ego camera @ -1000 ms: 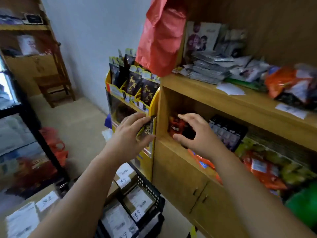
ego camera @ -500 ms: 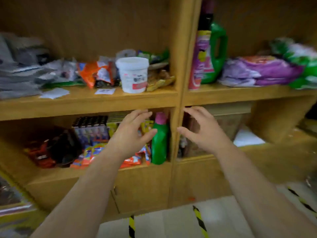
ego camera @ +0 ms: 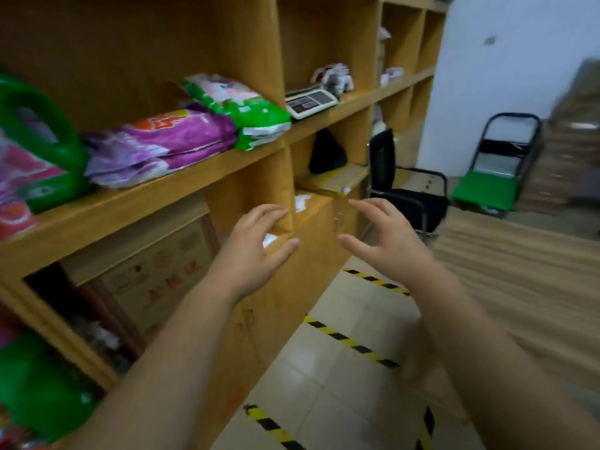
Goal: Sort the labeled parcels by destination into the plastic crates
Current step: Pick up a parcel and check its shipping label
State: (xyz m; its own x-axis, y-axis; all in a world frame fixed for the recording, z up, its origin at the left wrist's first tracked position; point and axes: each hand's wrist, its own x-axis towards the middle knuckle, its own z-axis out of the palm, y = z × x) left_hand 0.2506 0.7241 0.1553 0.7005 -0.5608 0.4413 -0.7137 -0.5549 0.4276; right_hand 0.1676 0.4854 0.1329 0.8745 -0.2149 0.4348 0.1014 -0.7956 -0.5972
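My left hand point(ego camera: 255, 251) and right hand point(ego camera: 389, 238) are both up in front of me, side by side with a gap between. The fingers are spread and loosely curved, and they hold and touch nothing. I see no parcel and no crate, so I cannot tell which way they lie from either hand, nor their long axis. The hands sit level, neither nearer. I judge I must look around for them before any reach. I count two hands, no parcels, no crates. The shelf point(ego camera: 162, 196) holds one purple bag point(ego camera: 168, 138), one green bag point(ego camera: 240, 105) and one scale point(ego camera: 310, 100), with one carton point(ego camera: 162, 271) below. To the right stand one chair point(ego camera: 402, 186) and one cart point(ego camera: 493, 177).
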